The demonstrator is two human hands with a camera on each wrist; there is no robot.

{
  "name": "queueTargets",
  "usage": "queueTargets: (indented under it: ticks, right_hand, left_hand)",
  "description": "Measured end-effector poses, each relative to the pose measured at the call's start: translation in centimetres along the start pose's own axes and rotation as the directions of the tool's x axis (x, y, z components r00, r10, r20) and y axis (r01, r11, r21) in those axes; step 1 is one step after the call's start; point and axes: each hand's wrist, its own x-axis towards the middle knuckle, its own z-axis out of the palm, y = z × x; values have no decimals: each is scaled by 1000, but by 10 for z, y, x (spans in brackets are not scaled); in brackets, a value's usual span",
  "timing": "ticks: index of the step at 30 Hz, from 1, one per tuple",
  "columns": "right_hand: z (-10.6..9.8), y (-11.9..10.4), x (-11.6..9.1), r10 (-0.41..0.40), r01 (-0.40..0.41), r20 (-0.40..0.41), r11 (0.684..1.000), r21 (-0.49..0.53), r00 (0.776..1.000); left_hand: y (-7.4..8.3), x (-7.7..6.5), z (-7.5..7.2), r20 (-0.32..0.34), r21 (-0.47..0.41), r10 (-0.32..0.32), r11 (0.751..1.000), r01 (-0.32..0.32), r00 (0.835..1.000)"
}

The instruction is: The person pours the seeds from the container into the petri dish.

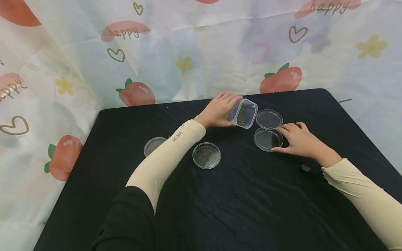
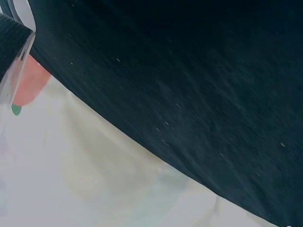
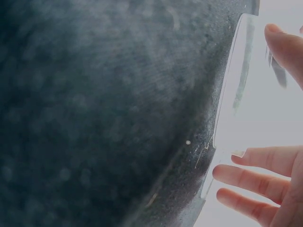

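My left hand point(image 1: 220, 109) grips a clear plastic box point(image 1: 250, 113) near the table's far edge. The box is tilted with its open side toward the right, and small dark grains point(image 1: 241, 116) lie inside it. Part of its clear wall point(image 2: 16, 78) shows at the left of the left wrist view. To the right of the box, a clear petri dish point(image 1: 267, 141) lies on the table. Thumb and forefinger of my right hand point(image 1: 296, 139) hold this dish at its rim, the other fingers spread behind. Another clear round dish point(image 1: 269, 119) lies just beyond, overlapping it.
A petri dish with dark grains point(image 1: 206, 156) sits in the middle of the black-covered table point(image 1: 220, 209). One more dish point(image 1: 154, 144) is partly covered by my left sleeve. A small black object point(image 1: 306, 168) lies near my right wrist. Printed cloth point(image 1: 204, 52) hangs behind the table.
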Motion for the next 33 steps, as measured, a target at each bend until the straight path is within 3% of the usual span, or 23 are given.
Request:
queueTargets:
  ticks: [14, 23, 33]
  right_hand:
    - [0, 0, 1, -25, 25, -18, 1000, -2, 1000]
    - [0, 1, 1, -18, 18, -8, 1000, -11, 1000]
    - [-1, -1, 2, 4, -4, 11, 1000, -13, 1000]
  left_hand:
    - [25, 13, 7, -36, 103, 21, 995, -17, 999]
    - [33, 18, 11, -68, 135, 77, 989, -67, 995]
    - [40, 22, 14, -68, 160, 93, 984, -82, 993]
